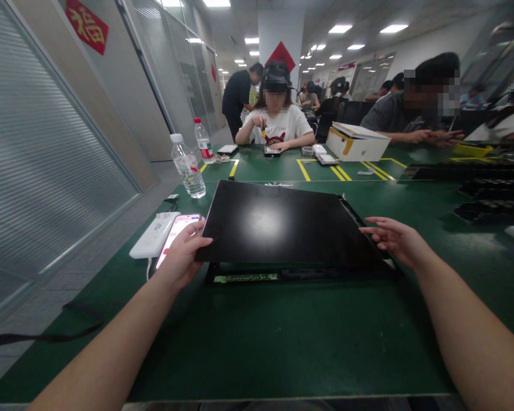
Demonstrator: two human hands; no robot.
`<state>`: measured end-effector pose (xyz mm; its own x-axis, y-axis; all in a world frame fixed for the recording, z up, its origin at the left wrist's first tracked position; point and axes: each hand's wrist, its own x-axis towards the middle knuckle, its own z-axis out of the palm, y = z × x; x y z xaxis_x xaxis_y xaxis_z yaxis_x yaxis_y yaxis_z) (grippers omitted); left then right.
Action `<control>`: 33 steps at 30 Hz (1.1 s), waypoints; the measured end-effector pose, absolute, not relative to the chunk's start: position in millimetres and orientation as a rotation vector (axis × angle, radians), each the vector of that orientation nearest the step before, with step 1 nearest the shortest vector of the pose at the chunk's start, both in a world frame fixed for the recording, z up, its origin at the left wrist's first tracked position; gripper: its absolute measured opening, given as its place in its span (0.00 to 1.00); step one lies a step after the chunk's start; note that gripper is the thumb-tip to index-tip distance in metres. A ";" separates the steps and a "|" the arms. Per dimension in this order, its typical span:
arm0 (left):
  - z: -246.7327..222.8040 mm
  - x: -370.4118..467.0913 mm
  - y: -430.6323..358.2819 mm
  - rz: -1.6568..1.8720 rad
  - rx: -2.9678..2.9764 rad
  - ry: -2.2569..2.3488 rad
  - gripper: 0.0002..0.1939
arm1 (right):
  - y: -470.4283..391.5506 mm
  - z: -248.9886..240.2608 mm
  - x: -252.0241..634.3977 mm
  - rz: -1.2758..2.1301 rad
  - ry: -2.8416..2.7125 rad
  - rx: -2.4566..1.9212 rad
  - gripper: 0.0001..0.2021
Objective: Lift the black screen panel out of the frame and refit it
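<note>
A flat black panel [282, 228] with a glossy face lies tilted over a thin black frame [317, 275] on a green table [261, 342], directly in front of the wearer. Its left side is raised, and its right side is down near the frame's right edge. The left hand [182, 257] pinches the panel's left edge, thumb on the face and fingers behind. The right hand [396, 240] is loosely open, fingers slightly curled and pointing at the right edge; whether they touch is hard to tell. Along the frame's near side shows a green circuit strip [245, 278]. To the left are a lit phone [177, 231] and a white block [149, 238]. The panel looks stiff and thin, probably light for its width, but likely brittle if bent or twisted, and its smooth face could be slippery and mark easily. The safest hold seems to be by opposite side edges, thumbs close to the rim and fingers spread beneath, with no pressure on the middle and fingertips away from the circuit strip.
</note>
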<state>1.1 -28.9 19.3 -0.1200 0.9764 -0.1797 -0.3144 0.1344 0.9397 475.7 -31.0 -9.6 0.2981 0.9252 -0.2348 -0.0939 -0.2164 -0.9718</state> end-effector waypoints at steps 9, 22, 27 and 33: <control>18.0 6.7 -31.3 1.270 0.809 1.152 0.21 | -29.2 -14.4 479.2 1.109 -0.790 -1.496 0.10; 11.1 11.0 -29.7 1.210 0.773 1.215 0.20 | -27.4 -14.1 481.3 1.037 -0.792 -1.593 0.09; 8.8 10.2 -28.6 1.186 0.785 1.232 0.19 | -26.3 -16.0 484.4 0.999 -0.823 -1.625 0.10; 8.3 11.8 -28.9 1.157 0.786 1.234 0.19 | -24.3 -19.6 487.7 0.960 -0.838 -1.652 0.10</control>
<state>11.8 -28.9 8.3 -0.0614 0.9532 -0.2962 -0.2341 0.2747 0.9326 487.7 -24.3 -19.6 0.4431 0.8751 -0.1946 0.0745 -0.2523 -0.9648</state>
